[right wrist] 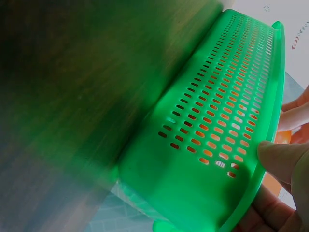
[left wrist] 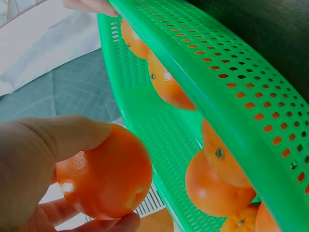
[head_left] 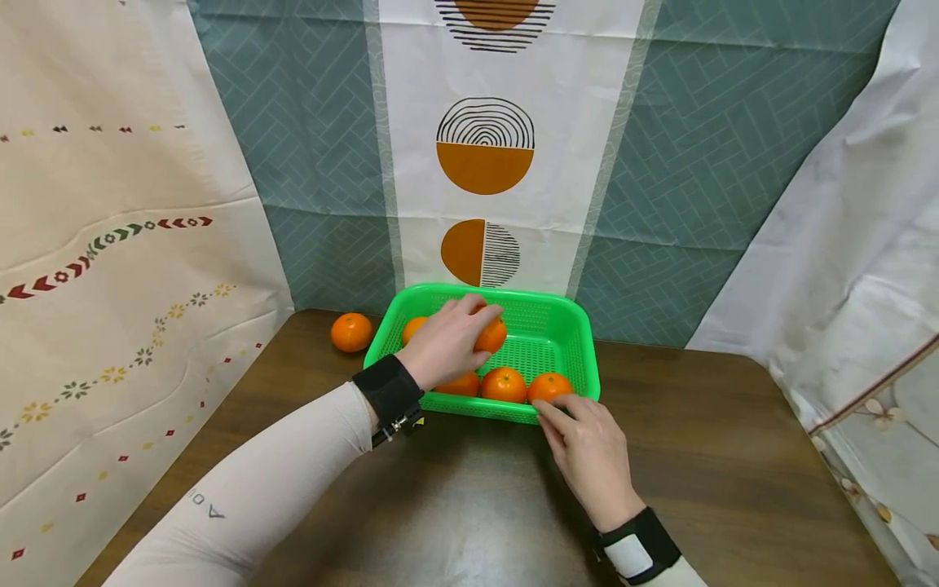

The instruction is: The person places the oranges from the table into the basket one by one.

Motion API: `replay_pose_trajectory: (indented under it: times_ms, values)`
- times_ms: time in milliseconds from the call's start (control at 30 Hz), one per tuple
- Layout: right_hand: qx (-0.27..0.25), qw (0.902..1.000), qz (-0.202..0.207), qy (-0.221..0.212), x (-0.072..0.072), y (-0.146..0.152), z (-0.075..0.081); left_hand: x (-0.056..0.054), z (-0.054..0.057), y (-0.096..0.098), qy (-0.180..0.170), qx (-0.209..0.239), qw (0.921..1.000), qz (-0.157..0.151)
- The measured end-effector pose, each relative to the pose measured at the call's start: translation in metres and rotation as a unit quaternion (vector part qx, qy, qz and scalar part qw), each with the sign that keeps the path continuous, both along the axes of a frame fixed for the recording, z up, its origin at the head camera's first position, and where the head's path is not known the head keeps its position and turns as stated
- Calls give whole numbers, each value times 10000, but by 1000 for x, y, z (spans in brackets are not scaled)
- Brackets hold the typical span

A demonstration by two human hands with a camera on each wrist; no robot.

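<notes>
My left hand (head_left: 443, 344) holds a tangerine (head_left: 491, 334) over the green plastic basket (head_left: 589, 350). In the left wrist view the thumb lies on top of this held tangerine (left wrist: 108, 176), with fingers curled beneath it. At the basket's front right corner, my right hand (head_left: 592, 456) pinches the rim. The right wrist view has its thumb (right wrist: 277, 157) on the outer side and other fingers beyond the rim. Inside, a front row of tangerines (head_left: 504, 385) lies along the near wall; more tangerines (left wrist: 217, 186) crowd the left end, partly hidden by my left hand.
Outside the basket, to its left, a single tangerine (head_left: 351, 333) sits on the brown wooden table (head_left: 704, 440). A patterned cloth (head_left: 315, 163) hangs close behind the basket, and pale cloths hang at both sides.
</notes>
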State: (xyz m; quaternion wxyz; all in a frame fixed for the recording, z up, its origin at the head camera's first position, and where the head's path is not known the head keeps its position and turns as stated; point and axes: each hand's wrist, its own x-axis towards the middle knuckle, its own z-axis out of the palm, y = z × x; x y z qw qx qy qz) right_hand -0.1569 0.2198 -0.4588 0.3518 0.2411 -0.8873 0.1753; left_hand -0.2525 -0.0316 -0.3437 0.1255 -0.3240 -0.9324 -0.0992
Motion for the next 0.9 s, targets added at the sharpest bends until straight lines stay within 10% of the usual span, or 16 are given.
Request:
replay_pose_trajectory:
  times_ms: [900]
  values:
    - [65, 9999, -79, -69, 1, 0, -1, -23, 3, 42, -539, -488, 9973, 46]
